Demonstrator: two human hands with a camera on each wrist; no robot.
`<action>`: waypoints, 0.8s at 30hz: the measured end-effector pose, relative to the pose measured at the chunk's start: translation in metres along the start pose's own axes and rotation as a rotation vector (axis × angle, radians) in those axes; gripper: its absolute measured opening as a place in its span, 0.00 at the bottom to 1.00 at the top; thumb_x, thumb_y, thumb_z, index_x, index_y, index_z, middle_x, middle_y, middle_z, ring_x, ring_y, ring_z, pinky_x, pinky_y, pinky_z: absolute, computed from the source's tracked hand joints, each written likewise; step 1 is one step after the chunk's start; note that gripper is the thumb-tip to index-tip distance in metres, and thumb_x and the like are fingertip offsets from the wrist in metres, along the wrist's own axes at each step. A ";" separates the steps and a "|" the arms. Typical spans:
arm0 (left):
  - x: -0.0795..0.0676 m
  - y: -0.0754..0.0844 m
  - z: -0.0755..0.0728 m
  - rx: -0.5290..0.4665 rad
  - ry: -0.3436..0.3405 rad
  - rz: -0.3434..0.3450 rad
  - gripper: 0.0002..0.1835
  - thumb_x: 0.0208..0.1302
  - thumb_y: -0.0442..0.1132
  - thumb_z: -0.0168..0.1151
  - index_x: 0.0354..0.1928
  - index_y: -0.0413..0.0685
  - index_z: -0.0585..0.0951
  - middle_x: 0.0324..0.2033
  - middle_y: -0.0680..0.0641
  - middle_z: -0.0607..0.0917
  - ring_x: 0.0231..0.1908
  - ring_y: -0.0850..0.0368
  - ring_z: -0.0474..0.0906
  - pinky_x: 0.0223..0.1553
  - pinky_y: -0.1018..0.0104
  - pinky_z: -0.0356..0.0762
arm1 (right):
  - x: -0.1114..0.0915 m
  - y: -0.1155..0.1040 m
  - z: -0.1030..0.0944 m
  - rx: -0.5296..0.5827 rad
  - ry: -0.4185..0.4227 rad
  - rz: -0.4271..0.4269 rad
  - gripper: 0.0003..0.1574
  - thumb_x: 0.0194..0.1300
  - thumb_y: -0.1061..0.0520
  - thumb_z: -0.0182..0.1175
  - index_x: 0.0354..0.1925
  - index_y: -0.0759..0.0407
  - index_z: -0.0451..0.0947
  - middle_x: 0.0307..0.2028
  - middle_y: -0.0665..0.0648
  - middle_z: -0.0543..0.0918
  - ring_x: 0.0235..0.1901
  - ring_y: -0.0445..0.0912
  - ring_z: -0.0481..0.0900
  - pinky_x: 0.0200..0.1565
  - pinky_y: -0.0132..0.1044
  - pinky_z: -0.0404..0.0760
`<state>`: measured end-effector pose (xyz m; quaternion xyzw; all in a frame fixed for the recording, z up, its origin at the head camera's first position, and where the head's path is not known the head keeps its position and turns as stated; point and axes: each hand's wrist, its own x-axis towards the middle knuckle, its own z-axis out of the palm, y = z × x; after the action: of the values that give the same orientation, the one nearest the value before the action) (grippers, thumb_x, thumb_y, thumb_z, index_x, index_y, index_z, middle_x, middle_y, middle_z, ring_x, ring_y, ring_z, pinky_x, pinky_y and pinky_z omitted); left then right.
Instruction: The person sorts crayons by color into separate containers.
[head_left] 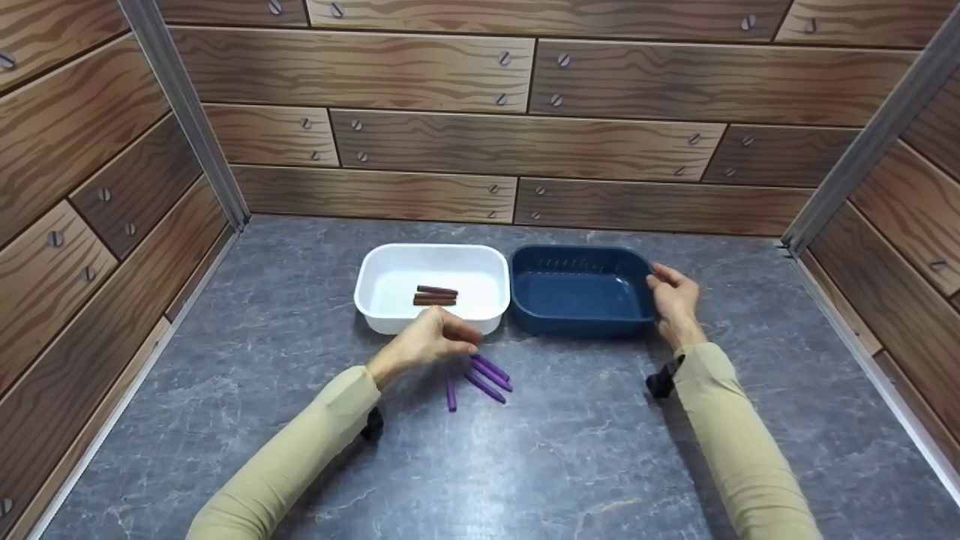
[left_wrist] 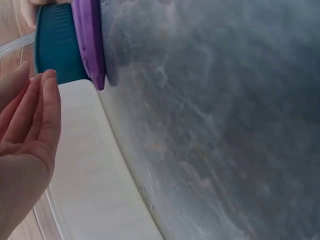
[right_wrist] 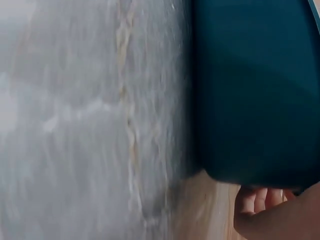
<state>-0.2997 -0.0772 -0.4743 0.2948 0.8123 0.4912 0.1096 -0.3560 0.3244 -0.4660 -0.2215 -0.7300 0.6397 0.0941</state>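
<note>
My left hand point(head_left: 431, 337) hovers by the front rim of the white tub point(head_left: 375, 324), just above the purple sticks point(head_left: 487, 377). In the left wrist view, the fingers of the left hand point(left_wrist: 30, 112) are loosely extended, and nothing shows between them and the thumb. Several slim purple sticks lie on the grey surface, one apart from the others. Brown sticks point(head_left: 435, 298) lie inside the white tub. My right hand point(head_left: 676, 298) grips the right end of the dark blue tub point(head_left: 581, 328), its curled fingers against the outer wall in the right wrist view.
The two tubs stand side by side, touching or nearly so, on a grey marbled tabletop point(head_left: 570, 450). Wood-patterned panels point(head_left: 525, 142) enclose the back and both sides, with grey metal posts point(head_left: 191, 112) at the corners.
</note>
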 end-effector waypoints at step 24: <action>0.006 0.001 0.017 0.277 -0.149 -0.071 0.10 0.56 0.28 0.68 0.41 0.39 0.88 0.33 0.44 0.89 0.30 0.64 0.78 0.34 0.76 0.76 | -0.006 0.004 0.008 -0.001 0.040 -0.010 0.28 0.76 0.60 0.43 0.72 0.57 0.62 0.70 0.60 0.65 0.68 0.50 0.64 0.68 0.39 0.65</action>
<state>-0.2962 -0.0605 -0.4810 0.3136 0.8719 0.3470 0.1453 -0.3534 0.3144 -0.4703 -0.2309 -0.7293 0.6343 0.1117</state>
